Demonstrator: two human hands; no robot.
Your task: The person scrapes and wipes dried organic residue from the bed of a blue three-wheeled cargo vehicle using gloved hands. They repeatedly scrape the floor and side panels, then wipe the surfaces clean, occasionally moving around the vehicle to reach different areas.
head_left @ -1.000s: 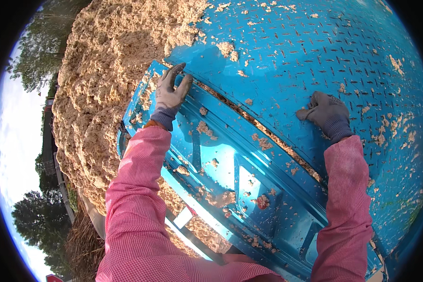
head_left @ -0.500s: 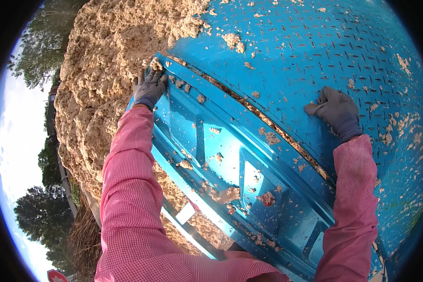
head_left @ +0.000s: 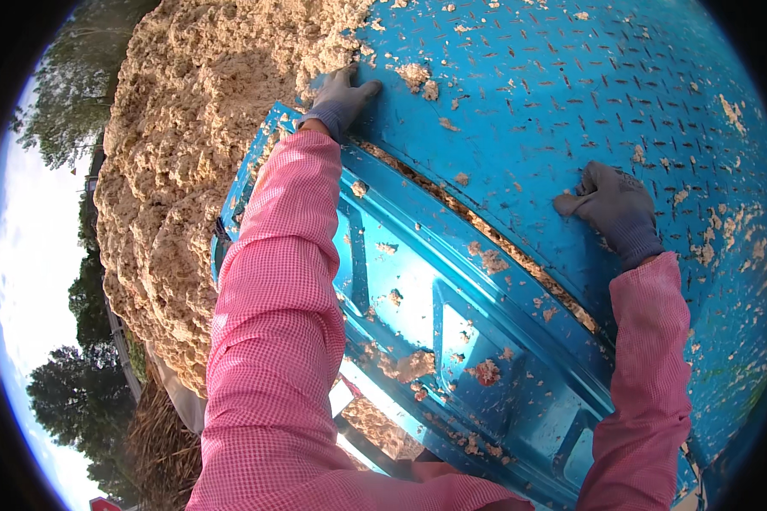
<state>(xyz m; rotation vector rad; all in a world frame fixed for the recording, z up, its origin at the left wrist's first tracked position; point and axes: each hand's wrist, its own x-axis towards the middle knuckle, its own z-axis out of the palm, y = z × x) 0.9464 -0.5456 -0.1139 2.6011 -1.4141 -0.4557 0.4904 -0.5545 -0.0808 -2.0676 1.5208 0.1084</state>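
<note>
We see the metal floor plate (head_left: pixel 571 111) filling the picture from twelve to four o'clock, with the ribbed side panel (head_left: pixel 452 341) running below it from ten toward five o'clock. The heap of crumbly material (head_left: pixel 196 153) lies at ten o'clock, spilling onto the plate's edge. Our left hand (head_left: pixel 343 98) rests on the plate beside the heap; our right hand (head_left: pixel 615 209) rests on it at three o'clock.
</note>
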